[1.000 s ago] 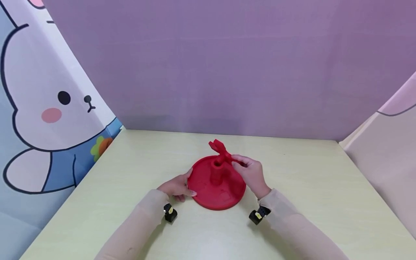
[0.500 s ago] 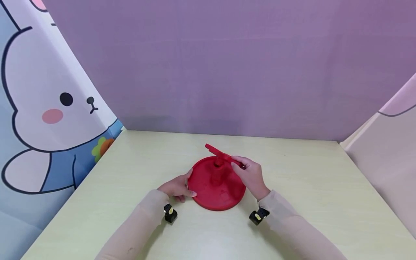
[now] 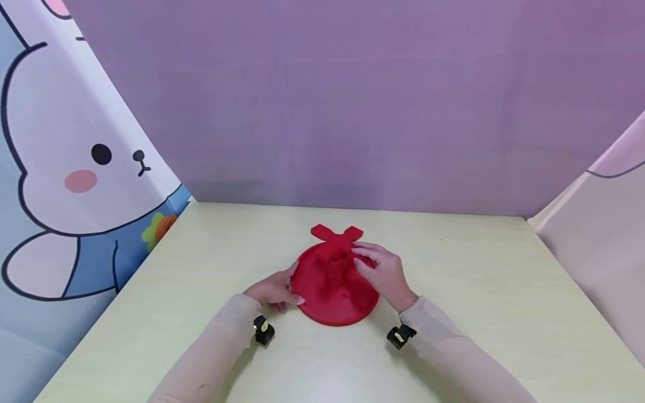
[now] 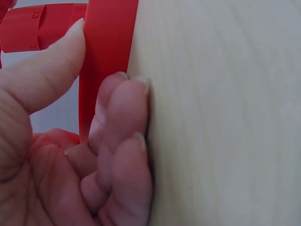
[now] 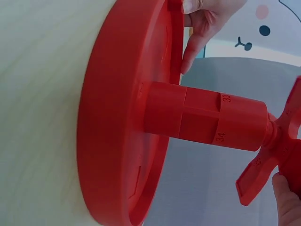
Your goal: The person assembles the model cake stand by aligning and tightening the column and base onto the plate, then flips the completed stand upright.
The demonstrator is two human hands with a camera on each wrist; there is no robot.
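A round red plastic base (image 3: pixel 327 305) with a raised rim lies on the table, a thick post (image 5: pixel 202 113) standing up from its middle. Raised numbers, 33 and 34 among them, mark the post's side. My left hand (image 3: pixel 274 288) grips the base's left rim, thumb over the edge and the other fingers curled low beside it. At the post's top sits a red piece with flat, propeller-like blades (image 3: pixel 336 232), its short stem meeting the post's end. My right hand (image 3: pixel 385 274) pinches this bladed piece from the right; its blades spread out beyond the fingertips.
The pale wood-grain table (image 3: pixel 478 280) stretches around the base on all sides. A purple backdrop (image 3: pixel 353 112) rises at its far edge, and a cartoon-printed cloth (image 3: pixel 90 212) hangs at the left. Small black wrist cameras (image 3: pixel 263 330) sit on both wrists.
The bladed piece has turned and tilted in my right hand, from pointing up-left, through edge-on, to two blades spread at the back. The left hand and base have stayed put.
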